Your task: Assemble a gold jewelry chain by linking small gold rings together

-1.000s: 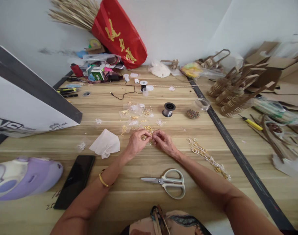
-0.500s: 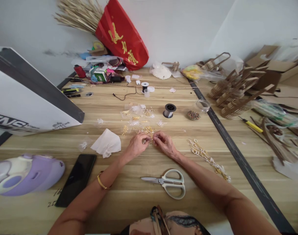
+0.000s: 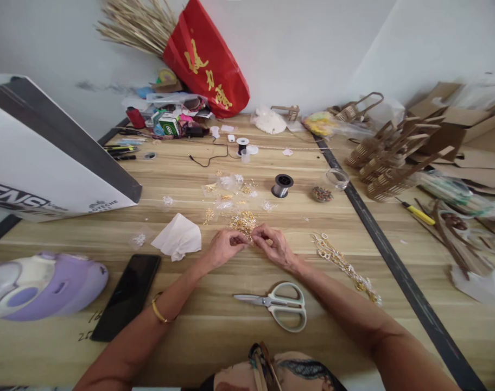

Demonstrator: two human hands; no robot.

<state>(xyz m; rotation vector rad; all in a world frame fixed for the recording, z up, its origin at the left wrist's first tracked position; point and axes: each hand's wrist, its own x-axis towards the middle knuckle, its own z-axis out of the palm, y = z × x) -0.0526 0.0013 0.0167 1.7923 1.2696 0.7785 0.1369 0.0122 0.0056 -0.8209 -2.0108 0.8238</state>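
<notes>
My left hand (image 3: 227, 247) and my right hand (image 3: 272, 244) almost meet at the near edge of a pile of gold and silver beads (image 3: 243, 221). The fingers of each are pinched together; whatever is between them is too small to make out. Scissors with pale handles (image 3: 288, 307) lie below my hands, blades to the left. Finished-looking gold and silver bead strands (image 3: 343, 265) rest to the right of my right forearm. Beyond the pile are small clear bags of beads (image 3: 225, 184). A spool of thin wire (image 3: 282, 186) stands behind my right hand.
At the left are a white tissue (image 3: 178, 237), a black phone (image 3: 127, 296), a purple and white device (image 3: 56, 285) and a large white box (image 3: 60, 163). To the right stand a jar of beads (image 3: 322, 194), small woven baskets (image 3: 388, 163) and a yellow cutter (image 3: 418, 213).
My hands have drawn slightly down and towards me, uncovering more of the bead pile. My left hand has turned a little, its fingers still pinched. The view has shifted slightly.
</notes>
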